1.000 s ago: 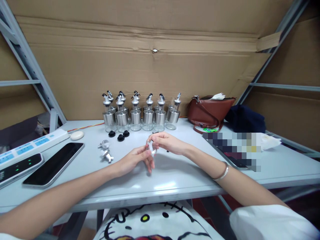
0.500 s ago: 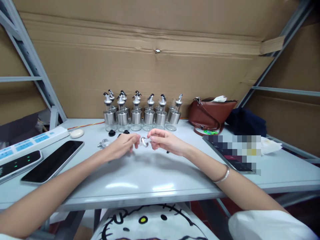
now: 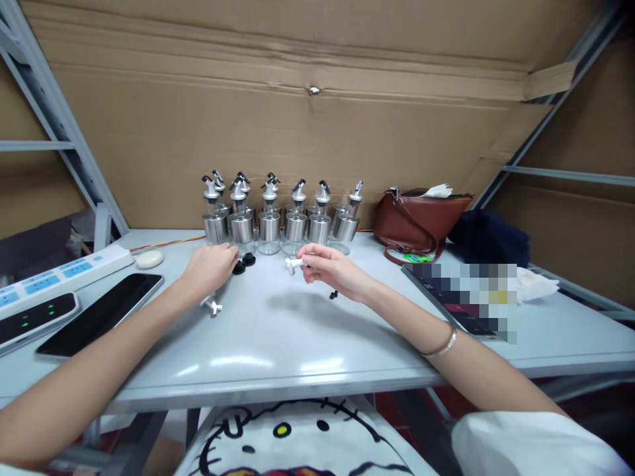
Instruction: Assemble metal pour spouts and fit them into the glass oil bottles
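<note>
A white and silver pourer spout (image 3: 292,264) is pinched by its stem in my right hand (image 3: 333,270), raised over the table. My left hand (image 3: 208,270) is down on the left by the bottles, its fingers curled together and pointing away; what they hold, if anything, is hidden. Just right of its fingertips lie two black ring-like stoppers (image 3: 244,263). Under my left wrist another silver spout part (image 3: 213,306) rests on the table, partly covered. Small black pieces (image 3: 334,295) lie below my right hand.
Several glass and steel oil bottles (image 3: 269,228) with pourers stand in rows at the back. A power strip (image 3: 69,269) and a phone (image 3: 102,314) lie left. On the right are a brown handbag (image 3: 417,218), dark cloth (image 3: 489,238) and a partly blurred tablet (image 3: 426,284).
My left hand has left the spout and moved left and back to the black stoppers, covering one. My right hand keeps the spout, now turned more to the side.
</note>
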Demonstrator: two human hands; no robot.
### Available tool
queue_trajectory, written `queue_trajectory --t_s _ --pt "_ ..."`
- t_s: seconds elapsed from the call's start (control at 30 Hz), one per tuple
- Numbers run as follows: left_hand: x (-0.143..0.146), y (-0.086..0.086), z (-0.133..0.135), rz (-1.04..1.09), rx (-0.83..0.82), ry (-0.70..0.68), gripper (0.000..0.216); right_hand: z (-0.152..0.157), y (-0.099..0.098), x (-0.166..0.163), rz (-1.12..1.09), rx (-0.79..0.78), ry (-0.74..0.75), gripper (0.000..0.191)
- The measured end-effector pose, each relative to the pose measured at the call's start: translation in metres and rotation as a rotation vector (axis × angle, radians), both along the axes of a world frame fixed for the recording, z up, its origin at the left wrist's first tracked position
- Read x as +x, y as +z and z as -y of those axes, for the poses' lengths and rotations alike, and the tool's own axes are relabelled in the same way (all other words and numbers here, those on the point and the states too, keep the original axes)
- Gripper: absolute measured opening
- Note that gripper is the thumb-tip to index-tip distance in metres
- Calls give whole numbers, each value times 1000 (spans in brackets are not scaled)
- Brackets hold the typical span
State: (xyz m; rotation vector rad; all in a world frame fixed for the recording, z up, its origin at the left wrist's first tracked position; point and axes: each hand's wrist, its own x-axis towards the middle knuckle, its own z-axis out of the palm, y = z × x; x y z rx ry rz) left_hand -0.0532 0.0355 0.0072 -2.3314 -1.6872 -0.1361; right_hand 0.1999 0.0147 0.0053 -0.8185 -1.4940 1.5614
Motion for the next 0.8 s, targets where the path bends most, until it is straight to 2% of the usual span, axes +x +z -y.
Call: queue_trajectory --t_s 0.37,0.47,0.53,0.63,0.8 --pt "0 0 0 2 -8 34 23 -2 -1 1 10 21 -22 22" --pt "2 0 2 60 -6 32 24 -4 -2 1 41 52 -42 24" --pt "5 0 2 205 -26 3 24 -6 -4 1 66 113 -77 24" --pt "13 -1 5 554 -139 -104 22 -10 -6 4 89 216 -125 23" --pt "32 -7 20 1044 -392 -295 23 -12 -8 6 140 227 -83 25"
